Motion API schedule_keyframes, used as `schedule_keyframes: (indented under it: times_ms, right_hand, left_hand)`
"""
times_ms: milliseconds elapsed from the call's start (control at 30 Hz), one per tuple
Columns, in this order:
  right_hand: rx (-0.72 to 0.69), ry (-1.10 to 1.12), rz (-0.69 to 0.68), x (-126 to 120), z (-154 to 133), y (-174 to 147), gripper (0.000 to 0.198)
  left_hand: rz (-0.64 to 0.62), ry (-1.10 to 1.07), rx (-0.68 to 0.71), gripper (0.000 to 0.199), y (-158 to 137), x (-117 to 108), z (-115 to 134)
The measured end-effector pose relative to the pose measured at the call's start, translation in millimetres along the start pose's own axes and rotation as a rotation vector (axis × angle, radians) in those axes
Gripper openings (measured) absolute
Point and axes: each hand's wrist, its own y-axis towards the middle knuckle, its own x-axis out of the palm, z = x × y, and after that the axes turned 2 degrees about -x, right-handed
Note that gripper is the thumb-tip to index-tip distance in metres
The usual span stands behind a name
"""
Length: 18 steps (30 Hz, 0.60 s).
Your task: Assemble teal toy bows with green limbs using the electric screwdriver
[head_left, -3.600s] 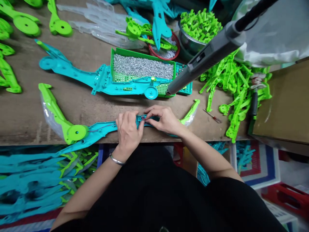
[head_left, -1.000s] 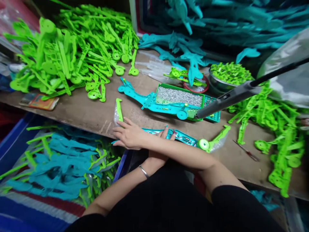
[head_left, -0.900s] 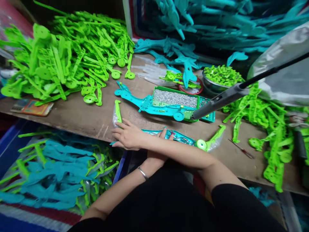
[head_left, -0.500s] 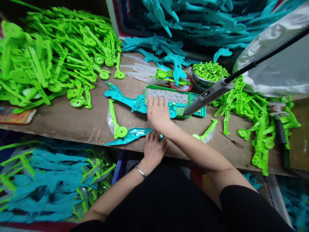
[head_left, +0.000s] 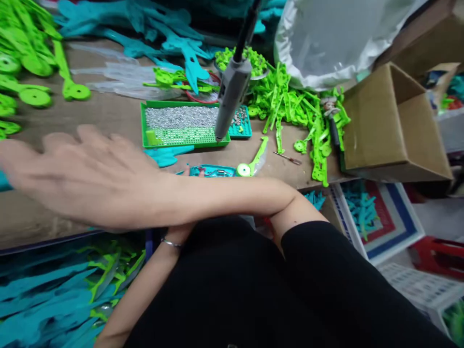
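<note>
My right hand (head_left: pixel 87 179), large and smeared by motion, reaches across to the left above the table with its fingers apart and nothing visible in them. Its forearm covers most of my left hand (head_left: pixel 184 232), which wears a bangle at the wrist. Fingertips of the left hand show on the edge of a teal plastic half-shell (head_left: pixel 219 171), whose hollow side faces up. Behind it lies another teal piece (head_left: pixel 168 155), partly hidden by my right arm. A lime-green lever with a round end (head_left: pixel 244 169) lies just right of the half-shell.
A power screwdriver (head_left: pixel 232 92) hangs over a green tray (head_left: pixel 188 144) of small metal screws. Lime-green parts (head_left: pixel 286 101) heap at the right, near a small red-handled tool (head_left: pixel 290 158) and a cardboard box (head_left: pixel 377 121). Clear strips (head_left: pixel 116 77) lie behind the tray.
My right hand has left the teal piece by the tray and swung far left, closer to the camera. The view has turned right. My left hand stays at the half-shell.
</note>
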Motion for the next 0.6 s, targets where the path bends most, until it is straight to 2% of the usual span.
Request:
schedule_keyframes:
  times_ms: [67,133,233,333,467,600]
  right_hand:
    - [-0.090,0.154,-0.069,-17.8,16.8,-15.7,0.029]
    - [-0.133,0.212,-0.063,-29.7,49.2,-32.9,0.017]
    - [-0.035,0.273,-0.022,-34.3,104.4,-62.2,0.015]
    - [0.093,0.355,-0.068,-27.6,143.3,-93.9,0.022]
    - [0.226,0.303,-0.143,-16.9,168.5,-134.3,0.026]
    - [0.388,0.124,-0.211,-9.0,192.5,-174.0,0.030]
  left_hand:
    - [0.037,0.033,-0.035,0.045,1.5,-0.7,0.6]
    - [0.095,0.092,-0.082,0.042,3.9,-1.1,3.0]
    - [0.140,0.188,-0.080,0.042,4.8,-2.4,6.9]
    - [0.149,0.234,-0.030,0.043,1.9,-5.1,7.5]
    - [0.138,0.269,-0.008,0.040,-1.2,-8.2,6.0]
    - [0.143,0.331,-0.017,0.041,-0.8,-8.7,7.5]
